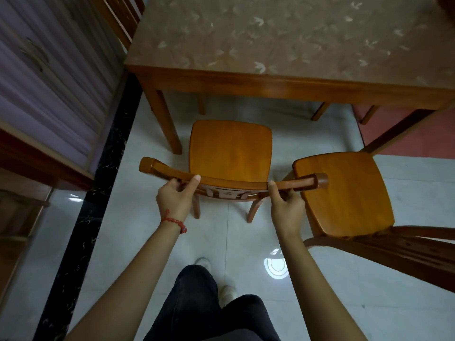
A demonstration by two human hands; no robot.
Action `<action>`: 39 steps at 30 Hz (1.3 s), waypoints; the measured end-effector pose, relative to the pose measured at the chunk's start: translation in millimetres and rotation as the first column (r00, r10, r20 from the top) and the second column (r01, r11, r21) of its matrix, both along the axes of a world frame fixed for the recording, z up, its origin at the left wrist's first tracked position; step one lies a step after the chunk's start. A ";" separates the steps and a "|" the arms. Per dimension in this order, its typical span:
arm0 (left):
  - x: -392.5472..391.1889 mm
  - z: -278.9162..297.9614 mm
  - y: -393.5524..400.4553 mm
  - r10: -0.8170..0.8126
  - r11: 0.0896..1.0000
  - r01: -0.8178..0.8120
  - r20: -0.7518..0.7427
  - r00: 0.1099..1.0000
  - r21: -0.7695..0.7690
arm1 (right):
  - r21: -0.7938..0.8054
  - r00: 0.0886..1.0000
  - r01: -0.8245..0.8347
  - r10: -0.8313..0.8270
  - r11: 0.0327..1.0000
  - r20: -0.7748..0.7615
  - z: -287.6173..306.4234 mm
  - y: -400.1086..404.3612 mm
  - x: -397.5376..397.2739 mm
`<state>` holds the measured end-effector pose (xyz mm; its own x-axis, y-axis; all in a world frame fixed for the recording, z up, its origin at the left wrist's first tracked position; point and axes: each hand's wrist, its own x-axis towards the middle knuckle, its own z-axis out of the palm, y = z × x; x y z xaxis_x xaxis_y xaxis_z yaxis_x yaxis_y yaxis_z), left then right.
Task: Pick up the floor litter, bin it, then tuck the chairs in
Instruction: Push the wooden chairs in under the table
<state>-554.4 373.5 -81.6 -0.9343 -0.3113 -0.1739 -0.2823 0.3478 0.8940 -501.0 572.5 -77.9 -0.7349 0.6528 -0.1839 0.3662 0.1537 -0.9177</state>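
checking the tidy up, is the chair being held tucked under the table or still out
Still out. The chair's whole seat shows on the floor in front of the table edge, while the left hand and right hand grip its backrest.

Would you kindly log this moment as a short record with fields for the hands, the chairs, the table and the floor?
left hand: grips the top rail of the held chair
right hand: grips the same rail, further right
held chair: seat faces the table, not yet under it
second chair: to the right, angled, also out from the table
floor: pale tiles, no litter visible
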 end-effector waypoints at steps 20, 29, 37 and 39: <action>-165.6 2.9 34.5 -0.016 1.000 0.016 0.005 1.000 0.024 | 0.029 0.999 0.019 -0.021 0.999 0.048 3.8 30.8 -160.7; -219.7 3.4 59.8 -0.001 1.000 0.000 0.016 1.000 0.029 | 0.064 0.998 0.010 -0.014 0.998 0.060 0.4 57.3 -218.5; -264.2 2.2 82.7 0.027 0.999 -0.027 0.027 0.999 0.030 | 0.036 0.998 0.000 -0.002 0.999 0.057 -1.2 81.1 -267.3; -275.4 1.3 87.1 0.034 0.999 -0.035 0.028 0.999 0.030 | 0.029 0.999 -0.008 0.007 1.000 0.052 -0.8 85.8 -278.7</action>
